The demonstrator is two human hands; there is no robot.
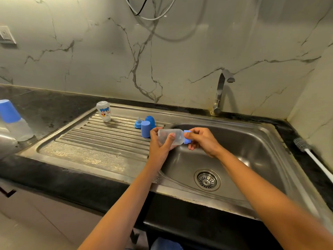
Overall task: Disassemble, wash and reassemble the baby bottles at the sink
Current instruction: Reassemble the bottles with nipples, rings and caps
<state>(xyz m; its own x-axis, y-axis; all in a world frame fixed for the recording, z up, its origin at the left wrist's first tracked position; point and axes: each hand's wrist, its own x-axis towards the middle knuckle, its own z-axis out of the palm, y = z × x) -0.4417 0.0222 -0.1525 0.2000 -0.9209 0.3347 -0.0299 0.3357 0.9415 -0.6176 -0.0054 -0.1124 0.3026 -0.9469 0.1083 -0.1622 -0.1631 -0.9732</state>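
I hold a clear baby bottle [177, 135] sideways over the left edge of the sink basin [252, 141]. My left hand [159, 147] grips its body. My right hand [200, 141] pinches the blue screw ring [187, 139] at its neck. On the ribbed drainboard [100, 139] stand two blue caps [146, 128], a blue ring with a nipple [138, 123] and an upside-down printed bottle body [104, 110]. Another capped bottle [13, 121] stands on the dark counter at far left.
The steel faucet [220, 91] rises behind the basin, with no water running. A bottle brush [306, 150] with a white handle lies on the counter at the right. The drain strainer [207, 179] sits in the basin floor. Cables [144, 13] hang on the marble wall.
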